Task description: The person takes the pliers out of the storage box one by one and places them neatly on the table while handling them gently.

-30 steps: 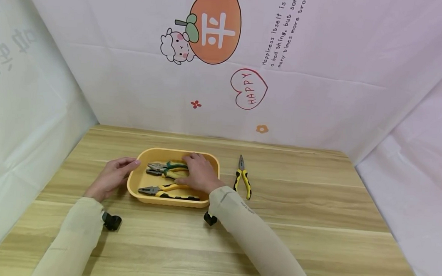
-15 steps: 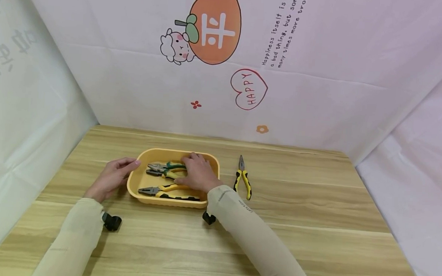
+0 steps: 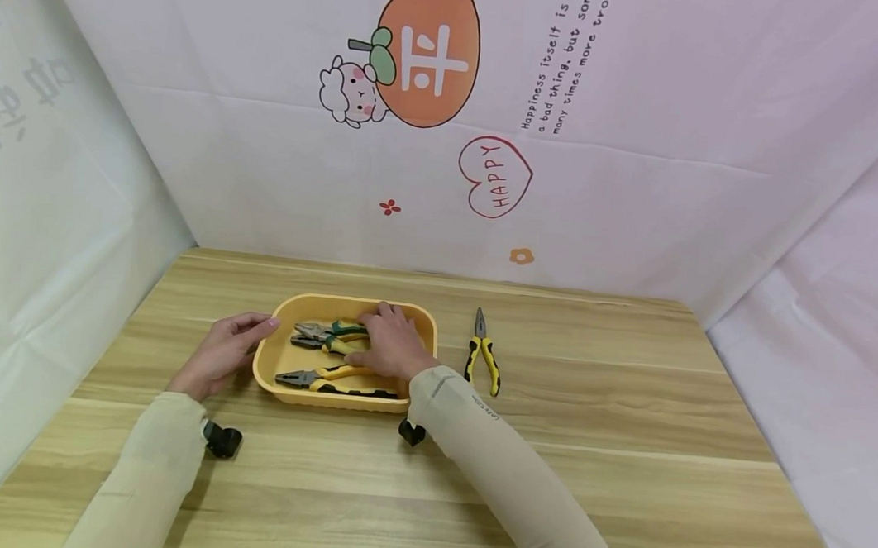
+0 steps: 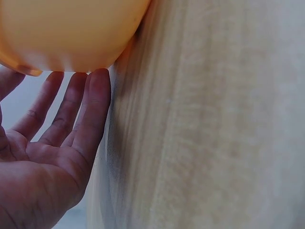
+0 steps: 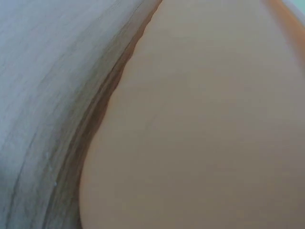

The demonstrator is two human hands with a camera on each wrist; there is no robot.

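In the head view a yellow-orange plastic tray (image 3: 264, 372) stands on the wooden table. My left hand (image 3: 228, 347) is at its left end, thumb at the rim. In the left wrist view the fairly straight fingers (image 4: 90, 114) touch the outer wall. My right hand (image 3: 393, 344) reaches into the tray over the handles of two pliers: one with green and yellow grips (image 3: 315, 331), one with a darker head (image 3: 306, 342) just in front. Its fingers are partly hidden, so I cannot tell whether they hold the handles. Combination pliers with yellow and black grips (image 3: 299, 378) lie nearest the front wall.
Needle-nose pliers (image 3: 485, 353) with yellow and black handles lie on the table (image 3: 596, 398) right of the tray. A white printed cloth (image 3: 606, 208) hangs behind the table, with more cloth on both sides. The tray's outer wall (image 5: 190, 133) fills most of the right wrist view.
My right hand and forearm have slid slightly left within the tray. The left hand, the tray and the visible pliers stay where they were.
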